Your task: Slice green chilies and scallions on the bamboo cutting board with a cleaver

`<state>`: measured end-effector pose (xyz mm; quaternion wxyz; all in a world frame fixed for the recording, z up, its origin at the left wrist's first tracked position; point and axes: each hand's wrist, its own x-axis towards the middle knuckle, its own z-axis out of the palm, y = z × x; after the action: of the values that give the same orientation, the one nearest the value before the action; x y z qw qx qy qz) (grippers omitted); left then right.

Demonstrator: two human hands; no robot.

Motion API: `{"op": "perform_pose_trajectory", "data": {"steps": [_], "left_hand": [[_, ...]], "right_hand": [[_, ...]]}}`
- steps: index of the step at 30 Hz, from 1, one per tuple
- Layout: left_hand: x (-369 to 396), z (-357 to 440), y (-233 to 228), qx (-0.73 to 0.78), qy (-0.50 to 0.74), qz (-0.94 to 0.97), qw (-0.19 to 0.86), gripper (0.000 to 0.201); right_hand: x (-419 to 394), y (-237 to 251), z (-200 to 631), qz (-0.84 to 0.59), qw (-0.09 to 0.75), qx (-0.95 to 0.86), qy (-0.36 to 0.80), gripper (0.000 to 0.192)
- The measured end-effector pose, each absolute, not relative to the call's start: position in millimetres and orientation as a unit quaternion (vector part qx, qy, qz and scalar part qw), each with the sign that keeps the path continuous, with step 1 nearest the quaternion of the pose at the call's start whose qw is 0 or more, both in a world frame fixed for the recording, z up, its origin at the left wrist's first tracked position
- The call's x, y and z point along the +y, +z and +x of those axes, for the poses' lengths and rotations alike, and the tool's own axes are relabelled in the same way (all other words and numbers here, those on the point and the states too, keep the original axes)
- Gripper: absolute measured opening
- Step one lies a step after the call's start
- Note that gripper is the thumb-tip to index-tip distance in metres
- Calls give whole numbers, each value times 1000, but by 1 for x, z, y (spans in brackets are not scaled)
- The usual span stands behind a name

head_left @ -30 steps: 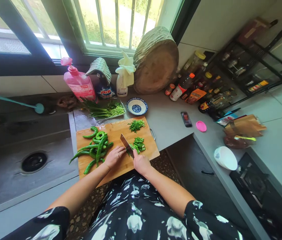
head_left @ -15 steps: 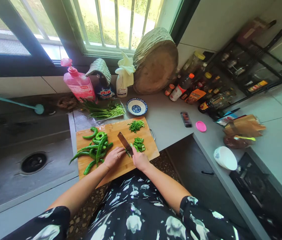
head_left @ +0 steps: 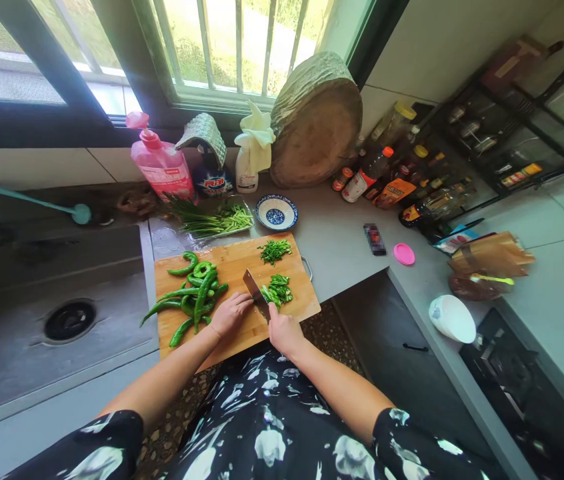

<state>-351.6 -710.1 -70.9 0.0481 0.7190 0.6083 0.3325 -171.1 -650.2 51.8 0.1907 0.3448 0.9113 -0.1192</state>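
Observation:
A wooden cutting board lies on the grey counter. My right hand grips a cleaver whose blade stands on the board beside a pile of chopped green pepper. Just left of the blade, my left hand presses down on a green pepper that the fingers mostly hide. A heap of whole green peppers covers the board's left half. A smaller heap of chopped greens sits near the far edge.
A sink lies left of the board. Behind it stand a tray of green stalks, a blue-patterned bowl, a pink soap bottle and a round wooden block. Sauce bottles, a phone and a white bowl are right.
The cleaver rose and came down again on the pepper under my left hand. Both hands stayed in place on the board; the view shifted slightly.

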Motion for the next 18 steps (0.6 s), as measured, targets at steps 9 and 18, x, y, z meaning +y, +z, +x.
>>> {"op": "perform_pose_trajectory", "data": {"steps": [9,18], "left_hand": [[-713,-352,-79,608,327,721,58,36],[-697,-366,-62,566,276,770,107,34]], "right_hand": [[-637,37,-189,337,199,912,-122,54],[-627,43,-181,376,201,897,-115,51]]}}
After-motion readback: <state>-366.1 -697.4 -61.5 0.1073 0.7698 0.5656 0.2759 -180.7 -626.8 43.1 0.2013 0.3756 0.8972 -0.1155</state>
